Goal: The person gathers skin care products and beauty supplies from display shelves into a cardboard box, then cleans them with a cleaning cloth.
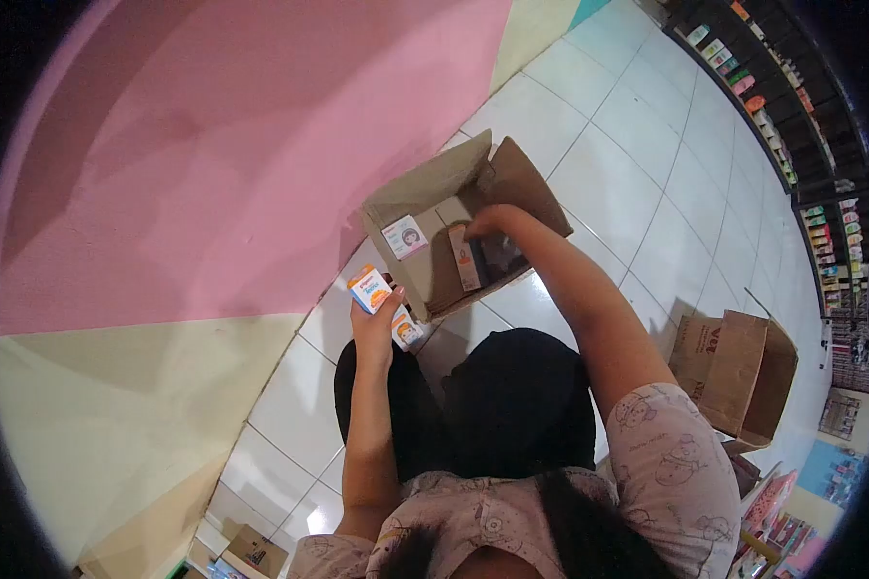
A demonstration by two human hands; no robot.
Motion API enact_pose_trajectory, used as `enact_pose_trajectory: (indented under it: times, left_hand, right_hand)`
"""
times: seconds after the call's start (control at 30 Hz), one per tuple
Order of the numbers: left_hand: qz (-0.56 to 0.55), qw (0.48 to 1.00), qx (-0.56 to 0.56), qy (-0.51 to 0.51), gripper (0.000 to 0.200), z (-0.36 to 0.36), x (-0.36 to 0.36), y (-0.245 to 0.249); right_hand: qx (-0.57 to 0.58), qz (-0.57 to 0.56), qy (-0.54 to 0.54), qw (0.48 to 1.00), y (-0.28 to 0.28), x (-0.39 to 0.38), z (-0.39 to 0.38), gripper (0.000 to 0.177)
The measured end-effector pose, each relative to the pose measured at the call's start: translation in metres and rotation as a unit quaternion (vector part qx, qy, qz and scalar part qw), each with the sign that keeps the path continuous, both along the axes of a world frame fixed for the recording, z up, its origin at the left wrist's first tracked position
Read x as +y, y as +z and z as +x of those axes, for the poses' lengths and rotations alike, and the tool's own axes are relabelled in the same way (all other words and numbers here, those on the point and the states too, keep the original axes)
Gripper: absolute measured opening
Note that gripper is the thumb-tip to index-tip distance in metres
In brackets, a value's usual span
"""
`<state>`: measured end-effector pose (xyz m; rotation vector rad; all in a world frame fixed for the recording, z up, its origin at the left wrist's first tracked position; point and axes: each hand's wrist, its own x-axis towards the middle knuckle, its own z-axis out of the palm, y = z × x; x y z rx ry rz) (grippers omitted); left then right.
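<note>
- Right hand (495, 220): reaches down inside a large open brown cardboard carton (533, 188); fingers bent at the far end of a slim orange-and-white upright-printed box (466, 262); whether they pinch it or merely rest against it, cannot tell
- Position of the slim box: inside the carton, towards its near side; long axis runs roughly away from the person, the far end at the right hand's fingers and the near end towards the knees
- Nearer hand: the right; the left stands outside the carton, beside its near left corner, with the carton wall between it and the slim box
- Left hand (375, 317): fingers wrapped around a small white carton with orange and blue panels (368, 288), thumb across the printed face
- Below that thumb, a white-and-orange printed portion with a cartoon face (406, 330) is visible; whether a second box or part of the same one, cannot tell
- Other contents of the large carton: a small white square box printed with a dark-haired head (405, 237), against the left wall, apart from the slim box; a dark patch beside the slim box is too shadowed to identify
- Second brown cardboard carton with raised flaps (710, 362): on the white tiled floor (613, 174), right of the person, well apart from both hands; contents not discernible
</note>
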<state>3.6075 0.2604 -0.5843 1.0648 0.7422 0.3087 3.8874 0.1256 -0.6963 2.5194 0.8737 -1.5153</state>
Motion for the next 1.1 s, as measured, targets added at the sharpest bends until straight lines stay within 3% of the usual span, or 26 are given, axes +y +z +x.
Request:
enact_pose_trajectory:
  times: [0.1, 0.2, 0.3, 0.6, 0.8, 1.1]
  left_hand:
    - [-0.003, 1.0, -0.007, -0.01, 0.039, 0.001, -0.001, 0.002]
    - [-0.002, 1.0, -0.009, -0.007, 0.039, -0.001, -0.001, -0.002]
    - [-0.003, 1.0, -0.003, -0.005, 0.042, 0.0, -0.001, -0.004]
    - [-0.016, 1.0, -0.011, -0.003, 0.046, 0.001, 0.001, -0.007]
    - [-0.01, 1.0, 0.003, -0.014, 0.046, 0.001, 0.002, -0.003]
    - [-0.014, 1.0, 0.001, -0.006, 0.045, 0.0, 0.001, -0.006]
  right_hand:
    - [0.008, 0.065, -0.079, 0.995, 0.001, -0.006, -0.024, 0.064]
    - [-0.038, 0.055, -0.088, 0.994, 0.007, 0.003, -0.035, 0.066]
    - [-0.089, 0.074, 0.011, 0.993, 0.02, 0.015, -0.048, 0.072]
    - [-0.059, 0.078, 0.022, 0.995, 0.033, 0.03, -0.066, 0.062]
    - [-0.127, 0.172, -0.038, 0.976, 0.039, 0.023, -0.078, 0.066]
    - [-0.133, 0.176, 0.041, 0.974, 0.043, 0.03, -0.08, 0.059]
